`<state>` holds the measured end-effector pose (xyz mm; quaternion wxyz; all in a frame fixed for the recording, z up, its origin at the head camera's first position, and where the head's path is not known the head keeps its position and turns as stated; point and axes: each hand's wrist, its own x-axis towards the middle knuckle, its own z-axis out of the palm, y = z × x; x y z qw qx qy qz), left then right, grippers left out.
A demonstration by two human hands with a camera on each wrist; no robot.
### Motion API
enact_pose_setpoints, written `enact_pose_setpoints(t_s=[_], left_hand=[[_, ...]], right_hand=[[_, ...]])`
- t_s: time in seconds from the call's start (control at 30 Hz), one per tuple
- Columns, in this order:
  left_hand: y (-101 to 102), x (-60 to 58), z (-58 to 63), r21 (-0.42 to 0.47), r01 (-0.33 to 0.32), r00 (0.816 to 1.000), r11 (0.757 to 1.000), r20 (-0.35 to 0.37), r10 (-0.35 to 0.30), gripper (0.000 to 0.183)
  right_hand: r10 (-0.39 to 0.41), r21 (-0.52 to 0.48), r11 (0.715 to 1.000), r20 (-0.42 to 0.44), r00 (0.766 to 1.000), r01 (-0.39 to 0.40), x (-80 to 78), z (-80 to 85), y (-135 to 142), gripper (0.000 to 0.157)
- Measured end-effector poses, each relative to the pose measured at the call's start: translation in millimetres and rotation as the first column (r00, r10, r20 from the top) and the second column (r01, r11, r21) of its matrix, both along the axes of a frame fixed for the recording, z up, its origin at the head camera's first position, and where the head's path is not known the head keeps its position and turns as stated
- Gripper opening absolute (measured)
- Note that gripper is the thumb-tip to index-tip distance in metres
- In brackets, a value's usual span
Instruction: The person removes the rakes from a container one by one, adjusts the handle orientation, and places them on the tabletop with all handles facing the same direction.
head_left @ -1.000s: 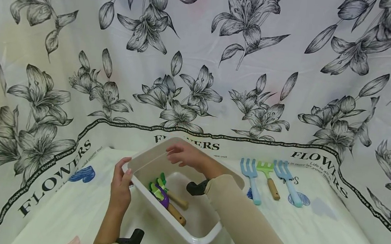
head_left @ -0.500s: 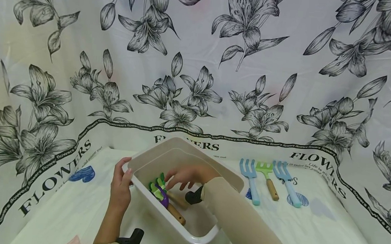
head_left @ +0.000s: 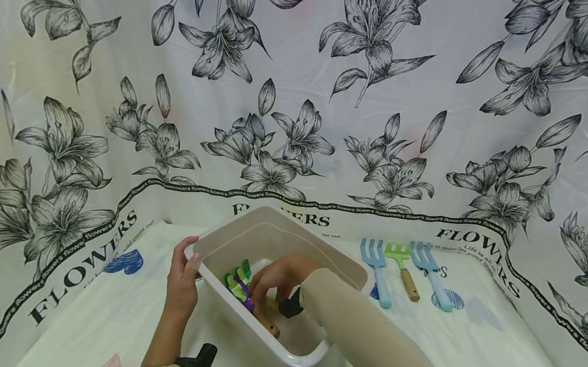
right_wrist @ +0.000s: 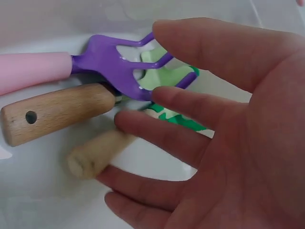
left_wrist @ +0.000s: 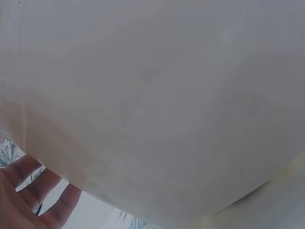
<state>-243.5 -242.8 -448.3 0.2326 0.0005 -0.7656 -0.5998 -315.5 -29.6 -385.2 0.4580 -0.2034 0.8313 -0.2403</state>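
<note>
The right hand [head_left: 285, 274] has descended deeper into the bin [head_left: 282, 230]. It now mostly conceals one wooden handle [right_wrist: 101, 151] in head view.

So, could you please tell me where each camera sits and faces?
Head: on the person's head, facing forward and down at the bin; left hand and right hand show.
Left wrist: on that wrist, facing the bin's outer side; left fingers show.
Right wrist: on that wrist, facing into the bin; right hand shows.
Head and right wrist share the purple fork.

Garden tools [right_wrist: 107, 61] in the bin [head_left: 298, 361]; to its right, on the cloth [head_left: 510, 362], three forks [head_left: 409, 283] (side by side).
</note>
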Motion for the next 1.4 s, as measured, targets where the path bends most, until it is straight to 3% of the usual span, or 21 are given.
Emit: enact_pose_setpoints(t_s=[0.13,0.27,0.5,0.67,0.9,1.03,1.17,1.27,1.4], left_hand=[[0.7,-1.5,-1.7,-0.002,-0.010,1.000,1.000,0.007,0.010,0.042],[1.3,-1.2,-1.7,-0.005,-0.012,1.000,1.000,0.009,0.012,0.042],[3.1,2.6,0.8,-0.009,-0.009,1.000,1.000,0.014,0.010,0.044],[4.5,1.8,0.0,-0.003,-0.018,1.000,1.000,0.013,0.018,0.044],[5.8,1.2,0.9,-0.009,-0.020,1.000,1.000,0.014,0.020,0.043],[5.4,1.6,0.8,-0.004,-0.012,1.000,1.000,0.015,0.012,0.043],[4.3,3.0,0.1,-0.006,-0.013,1.000,1.000,0.017,0.013,0.044],[3.4,3.6,0.0,-0.014,-0.017,1.000,1.000,0.018,0.017,0.044],[2.6,2.9,0.9,-0.028,-0.016,1.000,0.999,0.018,0.017,0.044]], right_hand=[[-0.020,-0.057,0.998,0.001,1.000,0.020,-2.6,-0.3,0.8,0.041],[0.006,-0.141,0.990,-0.046,0.999,-0.012,-5.9,5.2,5.3,0.045],[0.049,-0.362,0.931,-0.027,0.998,-0.055,-14.0,13.9,14.4,0.048],[-0.037,-0.417,0.909,-0.127,0.991,-0.019,-15.0,19.2,17.1,0.036],[-0.263,-0.487,0.868,-0.288,0.921,0.096,-20.1,25.9,21.7,0.011],[-0.297,-0.497,0.863,-0.345,0.891,0.095,-22.6,27.7,23.3,0.002],[-0.341,-0.519,0.847,-0.363,0.867,0.115,-23.3,29.2,24.7,0.004],[-0.416,-0.575,0.804,-0.363,0.834,0.151,-23.8,31.5,26.1,0.005],[-0.527,-0.686,0.702,-0.320,0.787,0.191,-22.7,36.9,28.1,0.006]])
